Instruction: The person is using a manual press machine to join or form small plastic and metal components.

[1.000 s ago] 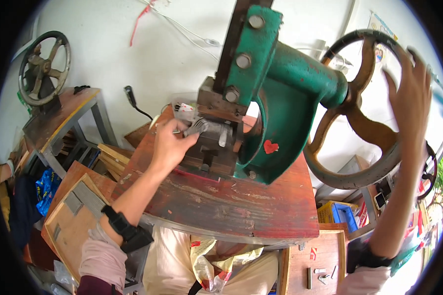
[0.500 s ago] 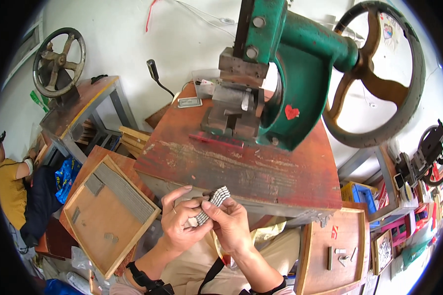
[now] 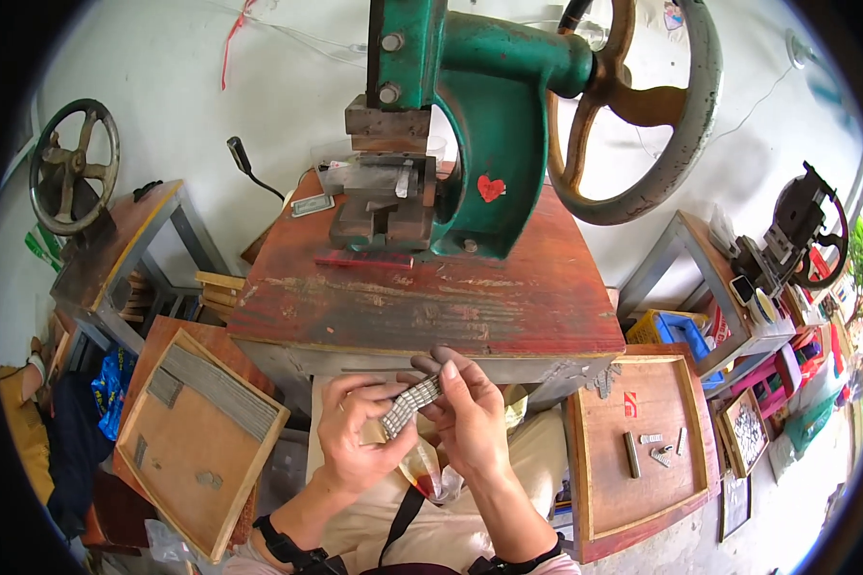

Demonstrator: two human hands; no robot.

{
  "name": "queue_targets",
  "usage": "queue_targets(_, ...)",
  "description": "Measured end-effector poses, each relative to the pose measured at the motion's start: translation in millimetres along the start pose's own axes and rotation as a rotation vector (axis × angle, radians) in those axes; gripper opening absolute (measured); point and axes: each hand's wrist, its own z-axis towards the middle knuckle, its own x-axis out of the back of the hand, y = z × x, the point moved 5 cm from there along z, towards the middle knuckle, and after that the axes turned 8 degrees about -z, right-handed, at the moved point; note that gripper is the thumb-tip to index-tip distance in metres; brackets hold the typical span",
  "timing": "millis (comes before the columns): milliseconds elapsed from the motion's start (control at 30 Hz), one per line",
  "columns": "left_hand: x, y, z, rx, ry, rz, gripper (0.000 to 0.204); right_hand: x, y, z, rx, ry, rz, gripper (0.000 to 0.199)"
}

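The left hand and right hand grip between them a slanted, ribbed block of small silvery metal pieces, before a scuffed, reddish wooden tabletop bearing a curved, green-painted press.

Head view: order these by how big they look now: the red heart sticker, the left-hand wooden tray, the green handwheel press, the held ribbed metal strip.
Largest to smallest:
1. green handwheel press
2. left-hand wooden tray
3. ribbed metal strip
4. red heart sticker
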Motion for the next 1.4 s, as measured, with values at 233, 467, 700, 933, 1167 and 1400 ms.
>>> queue_targets(233,-7,-51,1,0.649,0.055,-0.646,0.028,7,-15,10,0.113,-0.166,-0.651,0.045)
queue_targets(467,-39,-101,42,0.657,-0.128,-0.463,0.037,19,-46,72,0.433,0.013,-1.188,0.033)
queue_targets(700,-55,-119,72,0.492,-0.443,0.089,0.028,26,-47,114,0.542,-0.005,-1.468,0.036)
queue_targets(933,-54,-119,71,0.267,-0.471,0.197,0.032,81,-71,80,0.555,0.391,-0.865,0.029)
queue_targets(1167,-69,-100,59,-0.003,-0.484,0.31,0.028,275,-92,-26,0.506,1.211,-1.289,0.03)
queue_targets(1400,-68,-98,54,-0.051,-0.511,0.325,0.021,433,-30,-109,0.089,1.219,-1.871,0.036)
